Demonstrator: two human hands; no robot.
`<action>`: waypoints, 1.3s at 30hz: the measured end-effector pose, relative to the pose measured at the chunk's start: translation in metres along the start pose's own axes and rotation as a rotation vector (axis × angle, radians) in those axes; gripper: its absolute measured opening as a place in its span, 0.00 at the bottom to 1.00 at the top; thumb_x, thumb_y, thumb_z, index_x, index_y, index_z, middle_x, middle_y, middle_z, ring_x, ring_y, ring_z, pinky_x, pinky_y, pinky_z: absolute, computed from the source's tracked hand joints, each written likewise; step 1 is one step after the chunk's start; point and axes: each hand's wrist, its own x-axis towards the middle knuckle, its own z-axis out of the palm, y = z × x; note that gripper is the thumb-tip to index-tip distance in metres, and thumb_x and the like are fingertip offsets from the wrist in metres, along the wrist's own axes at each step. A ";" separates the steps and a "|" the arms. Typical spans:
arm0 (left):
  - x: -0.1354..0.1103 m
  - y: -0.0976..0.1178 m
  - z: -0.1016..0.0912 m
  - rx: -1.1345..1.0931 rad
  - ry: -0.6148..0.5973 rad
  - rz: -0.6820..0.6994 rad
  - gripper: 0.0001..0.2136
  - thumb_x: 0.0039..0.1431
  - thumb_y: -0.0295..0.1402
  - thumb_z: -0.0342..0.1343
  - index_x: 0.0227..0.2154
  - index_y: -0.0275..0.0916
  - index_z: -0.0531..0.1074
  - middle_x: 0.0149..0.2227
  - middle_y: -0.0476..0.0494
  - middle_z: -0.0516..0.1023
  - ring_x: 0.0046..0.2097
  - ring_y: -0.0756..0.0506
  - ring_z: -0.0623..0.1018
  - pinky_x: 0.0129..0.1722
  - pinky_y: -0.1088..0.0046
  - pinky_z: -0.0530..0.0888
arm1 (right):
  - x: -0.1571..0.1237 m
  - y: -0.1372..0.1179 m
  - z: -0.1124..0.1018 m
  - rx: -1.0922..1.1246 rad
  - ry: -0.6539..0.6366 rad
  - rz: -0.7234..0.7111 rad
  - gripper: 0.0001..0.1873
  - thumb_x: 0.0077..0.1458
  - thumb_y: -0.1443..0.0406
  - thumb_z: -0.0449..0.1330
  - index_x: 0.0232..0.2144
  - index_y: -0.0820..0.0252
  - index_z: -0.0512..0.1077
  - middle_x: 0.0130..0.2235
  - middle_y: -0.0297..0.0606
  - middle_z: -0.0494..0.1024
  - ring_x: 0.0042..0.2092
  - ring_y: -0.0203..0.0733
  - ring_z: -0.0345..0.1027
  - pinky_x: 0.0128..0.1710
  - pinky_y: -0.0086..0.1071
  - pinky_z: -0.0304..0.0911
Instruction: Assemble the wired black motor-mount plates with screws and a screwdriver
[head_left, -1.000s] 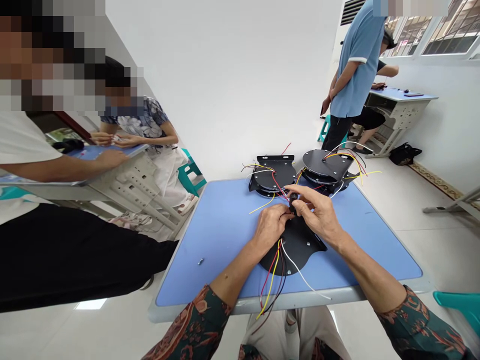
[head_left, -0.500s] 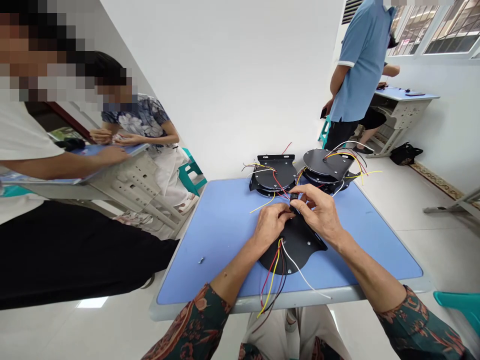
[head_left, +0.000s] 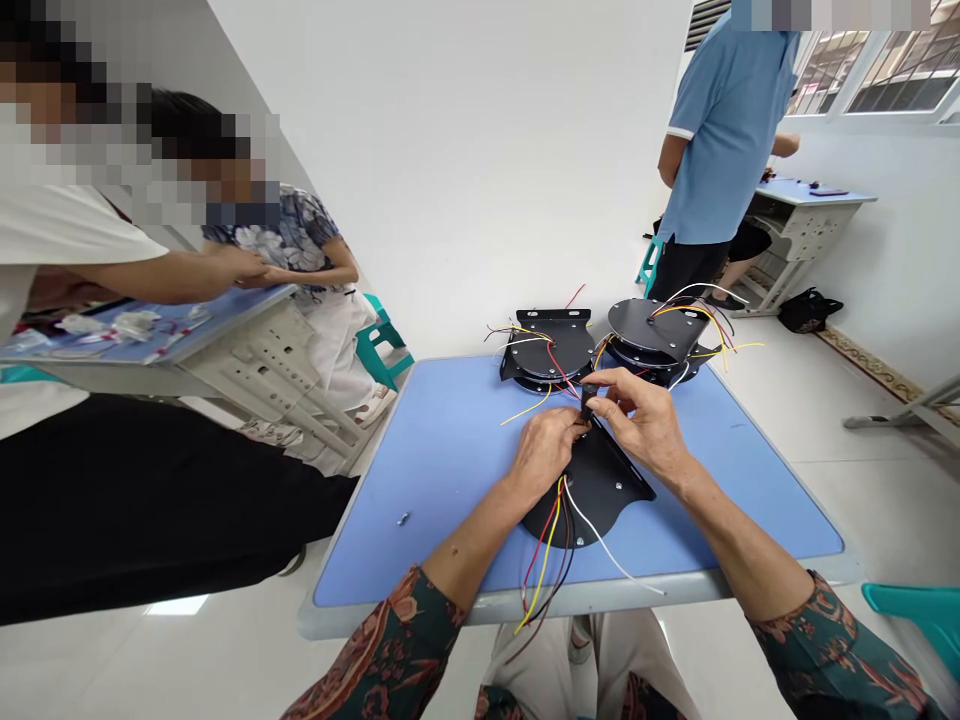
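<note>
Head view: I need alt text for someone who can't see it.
The right hand grips an upright black piece above a black plate on a blue table, the left hand close to its base. Coloured wires fan toward the near edge; more wired black plates sit behind.

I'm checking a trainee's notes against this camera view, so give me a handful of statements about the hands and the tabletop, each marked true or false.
1. The right hand grips a black tool. True.
2. The black tool lies flat on the blue tabletop. False: it stands roughly upright over the near black plate.
3. Some wires from the near black plate reach past the front edge of the blue tabletop. True.
4. The small metal piece lies to the right of the near black plate. False: it lies to the left, apart from both hands.
5. The left hand is down in the lap. False: it is at the near black plate, by the lower end of the black tool.
</note>
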 end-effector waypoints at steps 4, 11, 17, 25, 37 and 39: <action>0.000 0.001 0.001 -0.030 0.021 -0.054 0.05 0.61 0.24 0.60 0.34 0.39 0.78 0.35 0.47 0.83 0.37 0.46 0.80 0.40 0.71 0.73 | -0.002 0.001 0.001 -0.053 0.021 -0.008 0.07 0.62 0.60 0.61 0.38 0.57 0.76 0.32 0.35 0.80 0.26 0.34 0.66 0.28 0.30 0.66; -0.001 0.001 -0.001 -0.048 0.019 -0.052 0.07 0.61 0.22 0.59 0.30 0.38 0.79 0.31 0.47 0.82 0.35 0.47 0.79 0.39 0.72 0.72 | -0.001 0.001 -0.002 0.006 -0.085 -0.099 0.16 0.67 0.63 0.55 0.53 0.52 0.76 0.49 0.39 0.82 0.41 0.40 0.77 0.40 0.34 0.72; 0.000 0.001 0.000 0.032 -0.012 0.007 0.09 0.62 0.21 0.56 0.31 0.39 0.79 0.34 0.46 0.83 0.38 0.45 0.80 0.42 0.70 0.74 | -0.001 0.000 0.001 -0.044 -0.025 -0.042 0.09 0.64 0.64 0.58 0.43 0.54 0.77 0.38 0.36 0.82 0.33 0.38 0.74 0.35 0.32 0.70; 0.000 0.000 0.002 0.039 0.029 -0.023 0.04 0.60 0.23 0.60 0.33 0.38 0.77 0.35 0.46 0.82 0.38 0.45 0.79 0.41 0.70 0.74 | -0.002 -0.001 0.004 -0.044 0.038 0.023 0.09 0.62 0.57 0.62 0.35 0.56 0.73 0.30 0.33 0.76 0.26 0.34 0.64 0.29 0.29 0.65; 0.001 0.000 0.000 -0.027 -0.002 -0.029 0.08 0.60 0.21 0.59 0.29 0.38 0.78 0.33 0.46 0.82 0.38 0.46 0.80 0.42 0.71 0.74 | 0.000 -0.002 0.000 -0.009 0.009 -0.041 0.08 0.64 0.65 0.59 0.42 0.56 0.78 0.39 0.37 0.82 0.31 0.36 0.71 0.33 0.30 0.68; 0.001 0.001 -0.001 -0.027 -0.010 -0.036 0.08 0.61 0.21 0.58 0.30 0.38 0.78 0.34 0.46 0.82 0.39 0.45 0.81 0.44 0.71 0.75 | 0.000 -0.001 0.000 -0.028 0.026 -0.029 0.06 0.63 0.64 0.60 0.41 0.57 0.77 0.37 0.37 0.81 0.29 0.35 0.68 0.31 0.29 0.67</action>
